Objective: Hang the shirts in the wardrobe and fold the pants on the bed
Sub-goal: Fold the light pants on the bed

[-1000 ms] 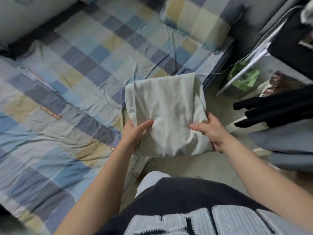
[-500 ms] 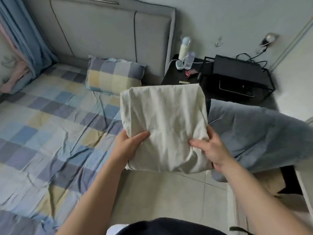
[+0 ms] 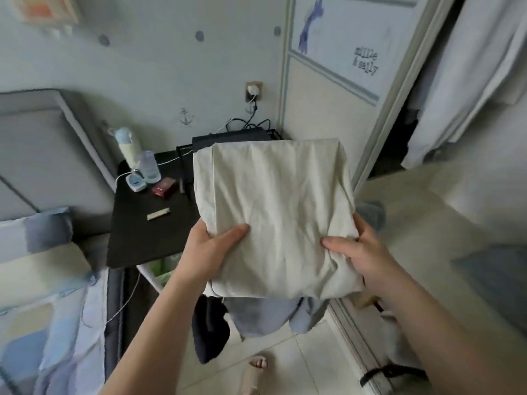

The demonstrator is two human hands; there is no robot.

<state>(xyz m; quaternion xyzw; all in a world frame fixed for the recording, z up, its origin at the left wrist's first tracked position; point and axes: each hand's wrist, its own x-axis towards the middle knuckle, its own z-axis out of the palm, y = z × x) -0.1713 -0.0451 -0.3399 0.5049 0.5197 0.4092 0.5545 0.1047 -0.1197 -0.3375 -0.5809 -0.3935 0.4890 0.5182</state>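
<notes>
A folded cream pair of pants [image 3: 276,212] is held up in front of me, off the bed. My left hand [image 3: 211,246] grips its lower left corner, thumb on top. My right hand [image 3: 362,252] grips the lower right corner, thumb across the cloth. The bed [image 3: 42,309] with its checked cover lies at the lower left. The wardrobe [image 3: 399,115] stands at the right with its sliding door partly open and pale clothes [image 3: 470,81] hanging inside. Grey-blue and dark garments [image 3: 256,317] hang below the pants.
A black bedside table [image 3: 142,232] stands between bed and wardrobe, carrying bottles [image 3: 137,158], a red box [image 3: 164,187] and a black device with cables. A checked pillow [image 3: 34,235] lies by the grey headboard. A bare foot [image 3: 256,366] shows on the tiled floor.
I have turned from the bed toward the bedside table and wardrobe, carrying the folded pants in both hands. The grip on the pants is unchanged.
</notes>
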